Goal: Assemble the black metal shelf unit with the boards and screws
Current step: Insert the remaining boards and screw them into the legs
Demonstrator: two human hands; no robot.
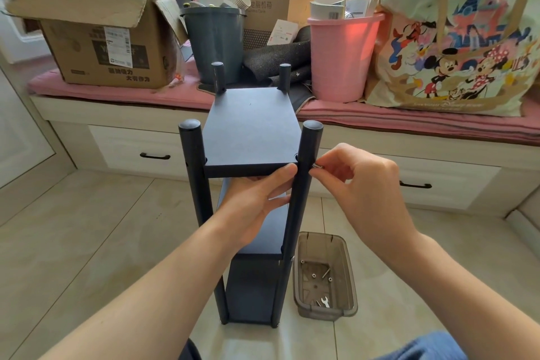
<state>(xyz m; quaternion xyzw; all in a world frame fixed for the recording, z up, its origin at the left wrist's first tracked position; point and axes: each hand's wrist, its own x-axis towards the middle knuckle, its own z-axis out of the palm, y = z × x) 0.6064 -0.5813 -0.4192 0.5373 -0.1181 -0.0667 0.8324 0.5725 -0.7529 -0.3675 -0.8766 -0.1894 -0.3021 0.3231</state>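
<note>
The black shelf unit [248, 213] stands upright on the tiled floor, four round posts joined by dark boards. Its top board [251, 131] lies level between the posts. My left hand [257, 199] reaches under that board's near edge, thumb on the front edge by the near right post [304, 184], holding the board. My right hand [359, 181] pinches a small silver screw [317, 166] against the outer side of that post, at the board's height. The lower boards are partly hidden behind my left arm.
A smoky plastic bin [324, 278] on the floor right of the shelf holds a few screws and a small wrench [325, 302]. Behind stands a window bench with drawers, a cardboard box [102, 38], a grey bucket [216, 41], a pink bucket [339, 58] and a cartoon tote bag [455, 38].
</note>
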